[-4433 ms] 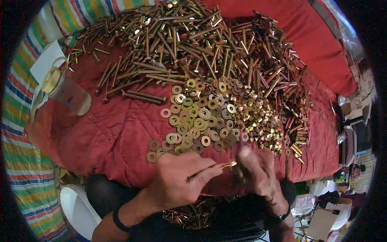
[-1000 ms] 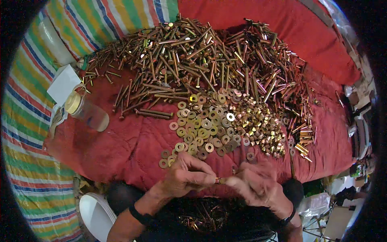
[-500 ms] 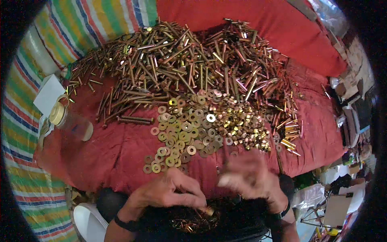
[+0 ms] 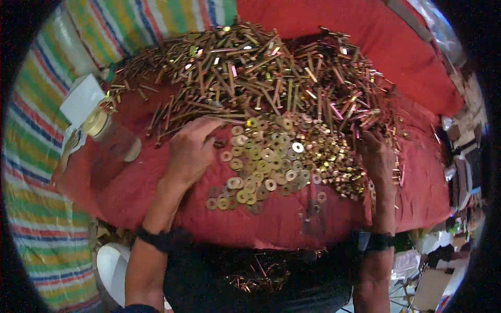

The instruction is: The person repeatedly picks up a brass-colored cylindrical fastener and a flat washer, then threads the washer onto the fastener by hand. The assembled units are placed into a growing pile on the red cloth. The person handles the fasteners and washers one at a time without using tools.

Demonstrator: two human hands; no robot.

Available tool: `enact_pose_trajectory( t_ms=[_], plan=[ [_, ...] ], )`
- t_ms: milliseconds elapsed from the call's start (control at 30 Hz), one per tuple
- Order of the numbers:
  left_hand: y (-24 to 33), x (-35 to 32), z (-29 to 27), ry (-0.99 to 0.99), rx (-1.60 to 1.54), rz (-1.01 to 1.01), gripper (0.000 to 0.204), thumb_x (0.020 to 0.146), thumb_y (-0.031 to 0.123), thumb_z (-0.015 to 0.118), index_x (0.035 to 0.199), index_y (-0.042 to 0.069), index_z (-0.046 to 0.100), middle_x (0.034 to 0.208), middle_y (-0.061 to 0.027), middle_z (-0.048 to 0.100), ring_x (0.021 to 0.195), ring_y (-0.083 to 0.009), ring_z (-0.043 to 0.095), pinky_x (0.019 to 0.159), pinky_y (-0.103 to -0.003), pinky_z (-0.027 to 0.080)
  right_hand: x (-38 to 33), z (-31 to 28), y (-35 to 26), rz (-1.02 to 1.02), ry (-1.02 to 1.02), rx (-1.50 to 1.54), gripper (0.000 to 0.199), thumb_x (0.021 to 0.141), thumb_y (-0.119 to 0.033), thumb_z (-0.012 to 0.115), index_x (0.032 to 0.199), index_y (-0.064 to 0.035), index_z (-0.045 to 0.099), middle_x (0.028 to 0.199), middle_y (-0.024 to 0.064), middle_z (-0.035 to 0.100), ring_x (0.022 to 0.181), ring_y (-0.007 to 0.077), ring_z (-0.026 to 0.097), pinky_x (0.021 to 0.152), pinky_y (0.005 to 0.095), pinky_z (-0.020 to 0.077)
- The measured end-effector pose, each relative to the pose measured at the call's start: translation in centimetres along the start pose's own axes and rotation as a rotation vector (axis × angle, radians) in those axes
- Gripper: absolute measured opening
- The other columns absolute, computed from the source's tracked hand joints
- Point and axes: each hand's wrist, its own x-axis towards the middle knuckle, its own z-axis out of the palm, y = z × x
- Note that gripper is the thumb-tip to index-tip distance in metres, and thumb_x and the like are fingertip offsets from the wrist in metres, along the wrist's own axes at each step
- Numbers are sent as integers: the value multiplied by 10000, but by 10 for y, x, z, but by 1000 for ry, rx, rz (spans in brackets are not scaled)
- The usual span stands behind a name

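Observation:
My left hand [image 4: 192, 151] is over long bolts at the left front of the bolt pile [image 4: 224, 78]. Its fingers are bent around a bolt, whose head [image 4: 219, 142] pokes out beside them. At the pile's right side, my right hand [image 4: 378, 148] reaches down among small bolts, right of the nuts; its fingers are too dark and blurred to make out. Between both hands lie a spread of flat washers [image 4: 261, 164] and a heap of brassy hex nuts [image 4: 334, 161].
Red cloth [image 4: 292, 227] covers the work surface. A clear jar with a cream lid [image 4: 95, 122] stands at the left beside a white box [image 4: 82, 99]. More bolts [image 4: 261, 271] lie low by my lap. Striped sheeting [image 4: 47, 182] borders the left side.
Both hands have moved forward from near my lap, the left to the long bolts, the right to the pile's right side. The view has shifted slightly.

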Motion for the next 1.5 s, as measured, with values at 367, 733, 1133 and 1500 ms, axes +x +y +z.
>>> enact_pose_trajectory(
  t_ms=[367, 733, 1133, 1500],
  plan=[
    [-17, 13, 22, 68, 195, 278, 355, 781, 35, 623, 1124, 66, 710, 1085, -120, 645, 1030, -332, 645, 872, -434, 542, 17, -24, -44, 227, 220, 660, 138, 861, -84, 606, 958, -13, 675, 849, 89, 662, 775, 211, 633, 720, 327, 504],
    [-22, 22, 32, 8, 262, 289, 240, 831, 76, 637, 1041, 105, 748, 1020, -107, 620, 975, -307, 606, 853, -430, 495, -24, -40, -199, -178, -343, 717, 214, 832, -52, 776, 1024, -4, 693, 894, 125, 714, 769, 297, 730, 670, 394, 572],
    [-18, 32, 25, 123, 152, 247, 156, 881, 102, 688, 1029, 60, 663, 1012, -111, 675, 959, -337, 642, 824, -446, 503, -21, -36, -188, -60, -309, 923, 150, 824, -53, 740, 969, -19, 721, 827, 116, 706, 649, 222, 680, 550, 343, 504],
    [93, -1, -19, -11, -1620, -698, 227, 932, -11, 658, 1141, -37, 571, 1112, -196, 708, 1096, -327, 711, 1001, -483, 587, -3, -71, -192, 739, -521, 1434, 117, 918, -64, 684, 974, 36, 713, 759, 60, 731, 655, 82, 661, 545, 213, 478]
  ],
)
